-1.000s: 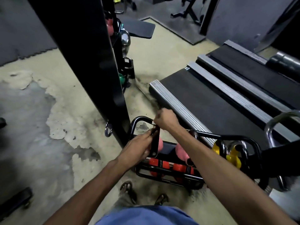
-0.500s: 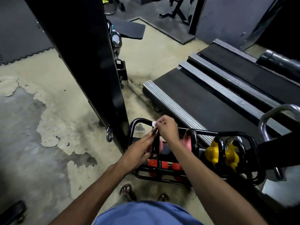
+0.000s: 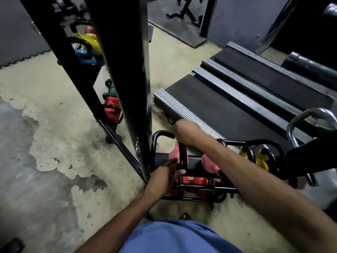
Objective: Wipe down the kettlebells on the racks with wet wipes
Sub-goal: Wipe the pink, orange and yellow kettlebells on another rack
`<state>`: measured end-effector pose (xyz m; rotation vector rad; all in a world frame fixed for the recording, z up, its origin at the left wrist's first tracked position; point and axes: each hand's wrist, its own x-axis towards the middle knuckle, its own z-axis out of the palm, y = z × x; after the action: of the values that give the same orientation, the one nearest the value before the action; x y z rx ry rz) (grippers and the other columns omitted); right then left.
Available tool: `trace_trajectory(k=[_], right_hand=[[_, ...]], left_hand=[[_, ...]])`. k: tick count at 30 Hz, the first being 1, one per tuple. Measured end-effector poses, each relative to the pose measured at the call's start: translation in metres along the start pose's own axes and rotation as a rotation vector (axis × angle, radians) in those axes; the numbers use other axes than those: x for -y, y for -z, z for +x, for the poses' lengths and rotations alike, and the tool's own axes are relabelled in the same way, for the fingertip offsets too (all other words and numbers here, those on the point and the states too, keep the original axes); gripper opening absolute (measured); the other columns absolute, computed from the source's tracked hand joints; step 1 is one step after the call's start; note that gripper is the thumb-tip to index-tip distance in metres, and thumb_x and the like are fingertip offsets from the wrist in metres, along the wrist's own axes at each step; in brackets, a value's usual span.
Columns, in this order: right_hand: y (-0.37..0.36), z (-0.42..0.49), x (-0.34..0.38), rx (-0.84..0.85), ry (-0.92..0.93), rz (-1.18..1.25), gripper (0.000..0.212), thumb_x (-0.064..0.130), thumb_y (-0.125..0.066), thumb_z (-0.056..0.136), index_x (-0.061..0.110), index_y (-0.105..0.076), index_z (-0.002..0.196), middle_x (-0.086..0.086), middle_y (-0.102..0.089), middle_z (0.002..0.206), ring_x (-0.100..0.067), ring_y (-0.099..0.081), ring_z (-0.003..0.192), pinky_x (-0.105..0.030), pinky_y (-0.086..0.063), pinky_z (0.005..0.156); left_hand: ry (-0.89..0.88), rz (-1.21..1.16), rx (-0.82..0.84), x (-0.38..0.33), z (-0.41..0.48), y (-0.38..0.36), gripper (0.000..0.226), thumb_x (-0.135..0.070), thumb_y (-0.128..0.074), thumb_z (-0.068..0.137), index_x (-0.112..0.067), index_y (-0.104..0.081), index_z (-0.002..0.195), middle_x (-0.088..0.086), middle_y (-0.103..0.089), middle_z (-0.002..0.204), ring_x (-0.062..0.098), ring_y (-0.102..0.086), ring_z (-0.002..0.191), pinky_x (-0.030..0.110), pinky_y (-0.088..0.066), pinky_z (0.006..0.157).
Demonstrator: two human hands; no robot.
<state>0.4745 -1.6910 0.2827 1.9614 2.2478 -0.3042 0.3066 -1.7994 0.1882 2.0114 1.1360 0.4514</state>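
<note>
A pink kettlebell [image 3: 173, 154] with a black handle [image 3: 182, 157] stands on the top shelf of a low black rack [image 3: 255, 141]. My right hand [image 3: 187, 132] is a closed fist over the top of that handle; the wet wipe it held a moment ago is hidden inside it. My left hand [image 3: 164, 177] grips the lower part of the same handle, thumb across the front. A second pink kettlebell [image 3: 209, 165] and two yellow ones [image 3: 261, 160] sit further right. Orange kettlebells [image 3: 199, 182] fill the lower shelf.
A thick black upright post [image 3: 127, 70] rises just left of the rack. Behind it another rack holds yellow [image 3: 89, 40], blue [image 3: 85, 55] and red [image 3: 112, 108] kettlebells. Two treadmill decks [image 3: 218, 106] lie to the right, and a chrome handle [image 3: 310, 115] juts in.
My left hand has slid down the black handle to its base. My right hand stays at the top, and the white wipe tip no longer shows. The view has swung left.
</note>
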Motion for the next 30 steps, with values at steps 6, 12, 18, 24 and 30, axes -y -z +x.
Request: trace_trajectory(k=[6,12,18,24,30], right_hand=[[-0.050,-0.043,-0.006,-0.187,-0.796,1.602,0.015,-0.001,-0.055,0.088,0.000,-0.066,0.077,-0.010,-0.062,0.066,-0.016,-0.057,0.053,-0.021,-0.047,0.047],[-0.059,-0.046,0.019,0.091,-0.959,2.177,0.027,0.009,-0.037,0.098,0.001,-0.061,0.106,-0.019,-0.073,0.079,-0.034,-0.069,0.059,-0.041,-0.055,0.070],[-0.056,-0.045,0.021,-0.473,-0.501,0.854,0.005,0.018,-0.065,0.087,0.021,-0.070,0.085,-0.002,-0.066,0.091,-0.022,-0.065,0.083,-0.038,-0.055,0.073],[-0.017,-0.041,0.039,-0.019,0.131,-0.250,0.025,0.023,-0.070,0.091,0.013,-0.071,0.113,-0.007,-0.054,0.124,-0.029,-0.047,0.119,-0.038,-0.043,0.078],[-0.027,-0.056,0.025,-0.245,-0.011,0.028,0.014,0.020,-0.062,0.091,0.013,-0.070,0.100,-0.003,-0.058,0.105,-0.026,-0.057,0.103,-0.037,-0.050,0.068]], left_hand=[[0.005,0.050,0.084,0.003,0.007,0.009,0.060,-0.071,-0.042,0.091,-0.020,-0.071,0.098,-0.007,-0.064,0.117,0.017,-0.064,0.108,0.042,-0.053,0.087],[0.030,0.105,0.130,0.007,0.013,0.012,0.064,-0.074,-0.039,0.088,-0.018,-0.070,0.091,-0.006,-0.059,0.100,0.019,-0.065,0.097,0.044,-0.052,0.080],[0.038,0.096,0.159,0.010,0.014,0.013,0.053,-0.070,-0.048,0.091,-0.033,-0.069,0.121,-0.004,-0.066,0.125,0.023,-0.066,0.112,0.037,-0.054,0.086],[0.073,0.042,0.112,0.006,0.009,0.012,0.047,-0.071,-0.051,0.087,-0.034,-0.062,0.114,-0.002,-0.074,0.107,0.024,-0.071,0.101,0.033,-0.053,0.075],[0.080,0.084,0.129,0.004,0.010,0.011,0.042,-0.064,-0.055,0.094,-0.028,-0.067,0.114,0.001,-0.071,0.120,0.028,-0.068,0.107,0.031,-0.050,0.078]])
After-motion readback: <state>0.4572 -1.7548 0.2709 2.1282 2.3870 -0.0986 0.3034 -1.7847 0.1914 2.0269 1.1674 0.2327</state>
